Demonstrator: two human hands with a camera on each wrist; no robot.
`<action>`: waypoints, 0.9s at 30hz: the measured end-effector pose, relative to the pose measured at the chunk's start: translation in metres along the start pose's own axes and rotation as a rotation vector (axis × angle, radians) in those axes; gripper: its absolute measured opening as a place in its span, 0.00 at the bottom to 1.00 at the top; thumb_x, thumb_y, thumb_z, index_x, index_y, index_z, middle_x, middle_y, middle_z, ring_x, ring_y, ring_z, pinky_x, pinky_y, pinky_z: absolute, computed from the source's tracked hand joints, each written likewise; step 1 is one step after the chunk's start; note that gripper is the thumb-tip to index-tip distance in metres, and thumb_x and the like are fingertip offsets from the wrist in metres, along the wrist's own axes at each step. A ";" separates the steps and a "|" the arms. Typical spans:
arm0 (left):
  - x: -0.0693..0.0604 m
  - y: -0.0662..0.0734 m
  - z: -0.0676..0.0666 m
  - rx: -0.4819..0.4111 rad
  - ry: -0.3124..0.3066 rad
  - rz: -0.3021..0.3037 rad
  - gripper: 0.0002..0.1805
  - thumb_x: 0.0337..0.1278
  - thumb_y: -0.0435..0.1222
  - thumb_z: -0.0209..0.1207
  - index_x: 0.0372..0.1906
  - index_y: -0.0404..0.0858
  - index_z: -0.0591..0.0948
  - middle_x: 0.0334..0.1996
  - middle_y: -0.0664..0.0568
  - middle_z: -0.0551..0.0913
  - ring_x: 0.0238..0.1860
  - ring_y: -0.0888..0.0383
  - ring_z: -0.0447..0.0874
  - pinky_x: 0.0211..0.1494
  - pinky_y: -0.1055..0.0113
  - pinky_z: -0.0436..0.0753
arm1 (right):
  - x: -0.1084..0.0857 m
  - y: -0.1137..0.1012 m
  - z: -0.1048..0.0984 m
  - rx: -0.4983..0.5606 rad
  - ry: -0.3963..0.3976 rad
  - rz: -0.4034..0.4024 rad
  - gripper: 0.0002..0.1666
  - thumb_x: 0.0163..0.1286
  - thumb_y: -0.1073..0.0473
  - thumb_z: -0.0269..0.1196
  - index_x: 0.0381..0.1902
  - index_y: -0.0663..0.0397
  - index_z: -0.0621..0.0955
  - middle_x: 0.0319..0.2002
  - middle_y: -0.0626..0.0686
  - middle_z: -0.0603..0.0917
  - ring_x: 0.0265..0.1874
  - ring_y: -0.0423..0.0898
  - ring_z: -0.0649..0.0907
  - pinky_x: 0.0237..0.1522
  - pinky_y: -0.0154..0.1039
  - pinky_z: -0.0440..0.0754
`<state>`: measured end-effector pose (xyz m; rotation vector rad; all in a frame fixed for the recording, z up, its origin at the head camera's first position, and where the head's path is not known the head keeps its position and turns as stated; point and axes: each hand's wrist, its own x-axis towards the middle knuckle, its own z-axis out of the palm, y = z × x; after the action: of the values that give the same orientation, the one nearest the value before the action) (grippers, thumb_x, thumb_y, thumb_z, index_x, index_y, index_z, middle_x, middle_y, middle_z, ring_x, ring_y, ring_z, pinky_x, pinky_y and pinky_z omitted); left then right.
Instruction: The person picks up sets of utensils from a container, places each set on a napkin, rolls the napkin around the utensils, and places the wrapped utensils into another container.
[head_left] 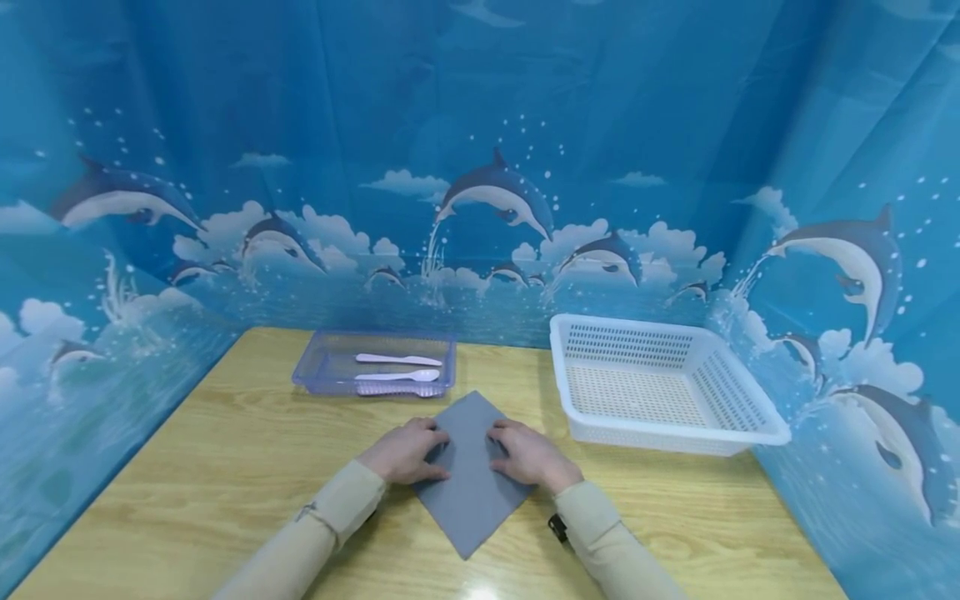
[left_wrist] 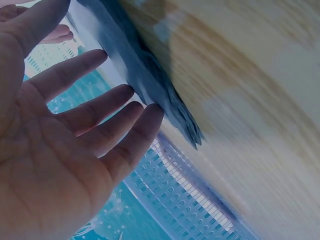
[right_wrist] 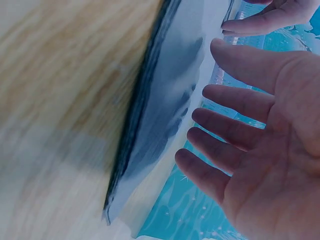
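Observation:
A folded grey napkin [head_left: 471, 483] lies on the table as a diamond, one corner toward me. Its stacked layers show along the edge in both wrist views. On its left side rests my left hand [head_left: 407, 452], fingers loosely bent; the fingertips touch the napkin [left_wrist: 150, 75] in the left wrist view. My right hand [head_left: 527, 456] is at the opposite side, thumb and fingers spread over the cloth. In the right wrist view this hand [right_wrist: 260, 135] has its fingers nearly straight, beside the napkin [right_wrist: 155, 110]. Neither hand grips anything.
Behind the napkin, to the left, stands a clear purple tray [head_left: 315, 385] holding a light knife [head_left: 397, 360], a spoon [head_left: 397, 376] and a fork [head_left: 397, 389]. A white perforated basket [head_left: 667, 435] stands at the back right. A blue dolphin curtain [head_left: 480, 100] surrounds the wooden table [head_left: 225, 433].

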<state>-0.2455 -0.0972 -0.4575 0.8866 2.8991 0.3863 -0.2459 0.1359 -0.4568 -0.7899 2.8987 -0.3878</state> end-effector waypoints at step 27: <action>0.008 -0.008 -0.003 0.020 0.042 0.032 0.16 0.53 0.47 0.69 0.39 0.39 0.84 0.33 0.51 0.82 0.31 0.59 0.78 0.36 0.63 0.80 | 0.003 -0.006 0.001 -0.006 -0.017 0.011 0.28 0.64 0.56 0.67 0.61 0.59 0.77 0.65 0.61 0.75 0.62 0.57 0.77 0.63 0.50 0.75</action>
<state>-0.2565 -0.0998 -0.4568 0.9398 2.9349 0.3838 -0.2455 0.1297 -0.4565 -0.7732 2.8888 -0.3703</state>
